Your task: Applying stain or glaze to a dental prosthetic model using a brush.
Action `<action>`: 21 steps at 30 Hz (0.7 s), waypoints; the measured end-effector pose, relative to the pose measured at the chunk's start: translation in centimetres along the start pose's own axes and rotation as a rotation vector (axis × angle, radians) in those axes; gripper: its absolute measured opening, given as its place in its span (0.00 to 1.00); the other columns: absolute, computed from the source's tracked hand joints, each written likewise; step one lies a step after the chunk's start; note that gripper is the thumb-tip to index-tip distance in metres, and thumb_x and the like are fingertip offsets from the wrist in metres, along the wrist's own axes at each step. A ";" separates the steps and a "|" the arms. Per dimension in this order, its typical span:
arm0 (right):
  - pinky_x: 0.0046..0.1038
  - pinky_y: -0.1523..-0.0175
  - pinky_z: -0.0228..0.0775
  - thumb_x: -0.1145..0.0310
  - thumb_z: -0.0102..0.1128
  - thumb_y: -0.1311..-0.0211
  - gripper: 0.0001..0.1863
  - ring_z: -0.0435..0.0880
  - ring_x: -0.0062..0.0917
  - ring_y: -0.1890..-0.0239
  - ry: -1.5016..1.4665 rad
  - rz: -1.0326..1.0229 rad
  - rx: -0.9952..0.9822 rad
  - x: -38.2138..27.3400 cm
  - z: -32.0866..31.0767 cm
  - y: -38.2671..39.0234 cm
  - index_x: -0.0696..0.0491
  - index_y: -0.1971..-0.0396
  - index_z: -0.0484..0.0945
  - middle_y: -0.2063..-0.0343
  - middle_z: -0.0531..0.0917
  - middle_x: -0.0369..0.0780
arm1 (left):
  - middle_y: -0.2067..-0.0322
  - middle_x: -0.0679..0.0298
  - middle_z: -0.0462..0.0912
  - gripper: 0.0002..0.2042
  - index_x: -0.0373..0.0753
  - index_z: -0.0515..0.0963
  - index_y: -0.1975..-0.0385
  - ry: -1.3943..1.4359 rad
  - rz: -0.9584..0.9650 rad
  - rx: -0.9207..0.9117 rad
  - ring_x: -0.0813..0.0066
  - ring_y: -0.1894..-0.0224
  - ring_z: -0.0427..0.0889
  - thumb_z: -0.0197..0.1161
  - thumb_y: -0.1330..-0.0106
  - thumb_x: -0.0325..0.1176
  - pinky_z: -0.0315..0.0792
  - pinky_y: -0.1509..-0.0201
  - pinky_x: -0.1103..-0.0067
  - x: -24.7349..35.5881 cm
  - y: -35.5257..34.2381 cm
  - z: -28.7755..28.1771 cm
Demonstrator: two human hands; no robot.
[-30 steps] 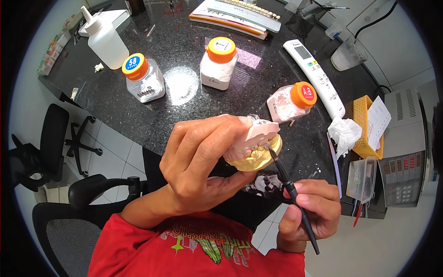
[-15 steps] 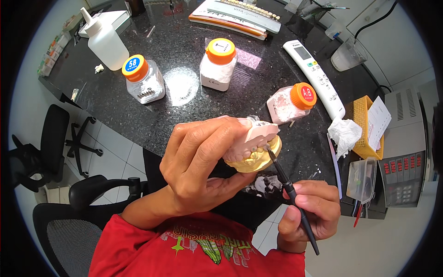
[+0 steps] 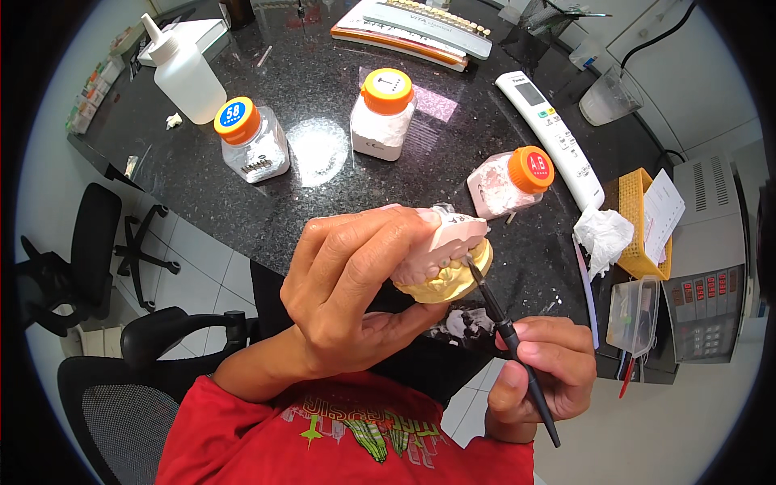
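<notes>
My left hand (image 3: 356,275) is closed round a dental model (image 3: 444,255), a pinkish upper cast set against a yellow lower one, held up over the near edge of the counter. Its thumb lies under the yellow part and its fingers reach over the pink part. In my right hand (image 3: 550,368) is a thin black brush (image 3: 505,327), pinched between thumb and fingers. The brush's tip meets the row of teeth on the model's right side. Just beyond the model lies a tilted jar of pinkish-white powder (image 3: 505,186) with an orange lid.
On the dark speckled counter (image 3: 323,77) stand two more orange-lidded powder jars (image 3: 255,145) and a squeeze bottle (image 3: 190,81). At right are a white remote control (image 3: 554,137), crumpled tissue (image 3: 605,236), a yellow basket (image 3: 634,202), a clear plastic box (image 3: 633,315) and a machine with red digits (image 3: 710,299).
</notes>
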State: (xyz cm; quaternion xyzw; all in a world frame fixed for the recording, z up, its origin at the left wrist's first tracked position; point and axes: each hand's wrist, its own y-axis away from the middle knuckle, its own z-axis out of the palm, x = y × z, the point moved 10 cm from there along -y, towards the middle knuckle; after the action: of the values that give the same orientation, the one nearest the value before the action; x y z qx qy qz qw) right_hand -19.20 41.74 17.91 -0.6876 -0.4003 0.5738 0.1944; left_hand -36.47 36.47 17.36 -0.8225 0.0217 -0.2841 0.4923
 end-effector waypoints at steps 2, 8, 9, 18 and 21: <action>0.25 0.73 0.77 0.73 0.68 0.54 0.11 0.83 0.28 0.77 -0.009 0.006 0.018 0.0 -0.2 0.2 0.56 0.70 0.76 0.75 0.81 0.44 | 0.64 0.60 0.82 0.27 0.34 0.78 0.59 0.001 -0.001 0.000 0.67 0.64 0.81 0.76 0.66 0.27 0.73 0.64 0.78 0.0 0.0 0.0; 0.24 0.73 0.77 0.72 0.68 0.53 0.11 0.83 0.28 0.78 -0.009 0.011 0.050 0.1 -0.6 0.3 0.57 0.70 0.76 0.76 0.81 0.44 | 0.64 0.60 0.82 0.27 0.34 0.78 0.59 0.001 0.003 -0.013 0.66 0.64 0.81 0.76 0.66 0.27 0.73 0.63 0.78 0.0 0.0 0.0; 0.24 0.73 0.77 0.72 0.67 0.53 0.11 0.83 0.28 0.78 -0.005 0.013 0.043 0.1 -0.6 0.3 0.57 0.70 0.76 0.76 0.81 0.44 | 0.64 0.60 0.82 0.28 0.34 0.78 0.59 0.000 0.005 -0.008 0.66 0.64 0.81 0.76 0.66 0.27 0.73 0.63 0.78 0.0 0.0 0.0; 0.24 0.73 0.77 0.71 0.67 0.52 0.11 0.83 0.28 0.78 0.015 0.021 0.021 0.2 -0.4 0.2 0.56 0.70 0.76 0.75 0.81 0.43 | 0.63 0.60 0.82 0.28 0.34 0.77 0.58 0.002 0.013 -0.004 0.67 0.64 0.81 0.76 0.66 0.27 0.72 0.63 0.78 0.1 0.0 -0.1; 0.24 0.73 0.77 0.71 0.67 0.52 0.11 0.83 0.28 0.77 -0.001 0.028 0.016 0.2 -0.1 0.2 0.56 0.70 0.76 0.75 0.81 0.43 | 0.63 0.60 0.82 0.28 0.34 0.77 0.58 0.004 0.016 -0.007 0.67 0.64 0.81 0.76 0.66 0.28 0.72 0.63 0.78 0.0 0.1 -0.1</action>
State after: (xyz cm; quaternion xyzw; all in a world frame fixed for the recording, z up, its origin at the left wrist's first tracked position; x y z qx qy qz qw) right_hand -19.04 41.76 17.70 -0.6911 -0.3863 0.5800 0.1914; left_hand -36.49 36.36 17.29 -0.8235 0.0304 -0.2815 0.4916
